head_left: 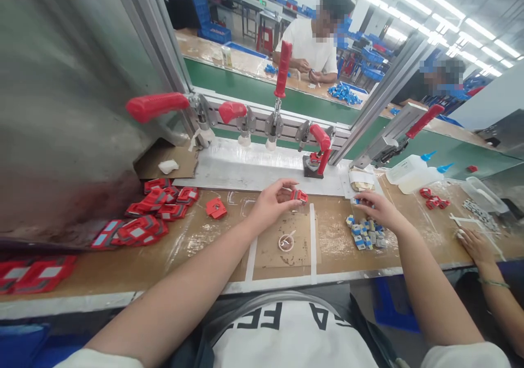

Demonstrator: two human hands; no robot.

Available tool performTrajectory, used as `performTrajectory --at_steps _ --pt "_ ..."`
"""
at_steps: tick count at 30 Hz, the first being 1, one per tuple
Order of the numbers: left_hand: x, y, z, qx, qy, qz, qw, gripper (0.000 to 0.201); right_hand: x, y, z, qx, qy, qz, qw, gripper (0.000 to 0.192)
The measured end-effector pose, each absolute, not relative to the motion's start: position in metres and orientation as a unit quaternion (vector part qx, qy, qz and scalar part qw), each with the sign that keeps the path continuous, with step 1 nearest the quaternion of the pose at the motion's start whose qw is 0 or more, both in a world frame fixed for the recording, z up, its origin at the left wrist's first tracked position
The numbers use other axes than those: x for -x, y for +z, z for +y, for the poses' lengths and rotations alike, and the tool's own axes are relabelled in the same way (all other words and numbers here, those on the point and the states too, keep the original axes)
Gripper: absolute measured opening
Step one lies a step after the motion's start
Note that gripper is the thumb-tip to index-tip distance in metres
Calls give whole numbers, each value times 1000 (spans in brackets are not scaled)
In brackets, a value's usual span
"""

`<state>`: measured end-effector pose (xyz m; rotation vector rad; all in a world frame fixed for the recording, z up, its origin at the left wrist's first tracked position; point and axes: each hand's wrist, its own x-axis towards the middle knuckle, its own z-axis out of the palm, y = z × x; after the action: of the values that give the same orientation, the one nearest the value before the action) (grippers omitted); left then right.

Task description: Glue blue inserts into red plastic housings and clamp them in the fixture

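Note:
My left hand (279,197) is closed around a small red plastic part (300,196), held above the bench. My right hand (377,207) has its fingertips pinched on a small blue-and-white block (357,201). Just below that hand lies a pile of similar small blocks (365,233), grey-white with blue bands. Between my forearms, a small round dish (285,242) sits on a cardboard sheet (301,256) edged with white tape. A lone red piece (216,208) rests left of my left hand.
Red-and-grey parts (153,209) are heaped at left. Red-handled toggle clamps (282,76) line a metal frame behind my hands, with a black fixture (313,166) below. Bottles (409,171) stand back right. A neighbour's hand (475,245) rests at right; a person (313,46) works opposite.

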<state>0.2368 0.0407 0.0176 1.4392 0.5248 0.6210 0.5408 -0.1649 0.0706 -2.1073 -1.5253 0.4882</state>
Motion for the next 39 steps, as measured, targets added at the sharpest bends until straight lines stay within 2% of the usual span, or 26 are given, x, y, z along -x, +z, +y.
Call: performTrajectory --at_steps 2,4,7,11,16,22,31,35,37,39 --pt "-236 18 41 -627 283 226 689 54 -527 69 -156 751 205 -490 393 41" --pt "-236 17 40 -613 283 206 709 54 -508 65 -145 701 255 -440 500 47" --pt "-237 14 40 -593 287 171 732 57 -477 60 -125 646 327 -424 544 48" --pt "-238 11 40 -596 301 136 732 58 -439 67 -105 636 337 -485 497 37" --pt "-236 11 43 -604 295 135 728 56 -415 85 -97 655 224 -592 414 25" --pt "-239 8 46 -581 287 113 753 55 -415 93 -96 615 120 -695 353 26" --pt "-238 4 42 -582 327 127 733 54 -412 87 -92 644 74 -699 301 28" --pt "-233 10 41 -674 356 141 632 40 -410 72 -89 647 69 -684 330 26" --pt "-230 19 40 -767 379 148 497 35 -403 60 -90 657 91 -645 379 27" --pt "-229 31 37 -855 382 134 324 33 -393 46 -92 654 169 -581 453 29"
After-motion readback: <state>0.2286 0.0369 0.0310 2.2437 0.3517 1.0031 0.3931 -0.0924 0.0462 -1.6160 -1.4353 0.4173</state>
